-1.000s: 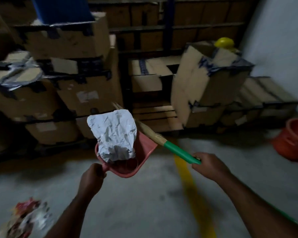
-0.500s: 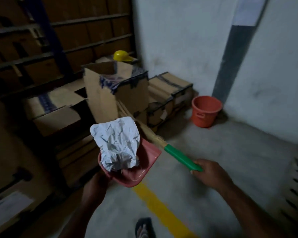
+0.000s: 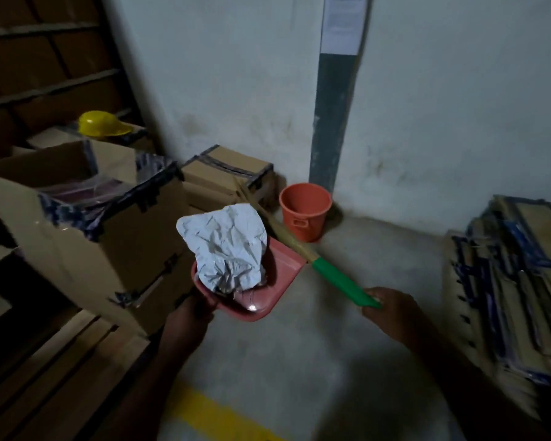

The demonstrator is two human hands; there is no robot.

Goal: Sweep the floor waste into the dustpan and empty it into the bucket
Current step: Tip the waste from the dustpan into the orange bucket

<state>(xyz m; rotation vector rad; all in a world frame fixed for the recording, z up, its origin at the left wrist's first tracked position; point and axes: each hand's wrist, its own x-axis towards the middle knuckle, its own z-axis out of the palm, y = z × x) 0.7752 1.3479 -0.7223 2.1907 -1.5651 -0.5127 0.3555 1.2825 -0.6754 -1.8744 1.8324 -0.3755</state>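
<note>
The person stands over a grey concrete floor (image 3: 315,345) in a dim storeroom; the left hand (image 3: 185,316) is wrapped tight around the handle of a red dustpan (image 3: 261,300), held up off the ground and roughly level; a big crumpled sheet of white paper (image 3: 226,249) sits in the pan, bulging well above its rim. The right hand (image 3: 392,310) is closed around the green grip of a broom (image 3: 337,280); the straw end of it runs up and away behind the pan, toward the boxes. The orange bucket (image 3: 304,211) stands upright on the floor at the foot of the white wall (image 3: 458,122), beyond the pan and apart from it; its mouth looks dark, and I cannot tell what is inside. An open cardboard box (image 3: 115,237) sits to the left, with a yellow hard hat (image 3: 101,124) on cartons behind it; a yellow line (image 3: 210,415) crosses the floor near the feet.
</note>
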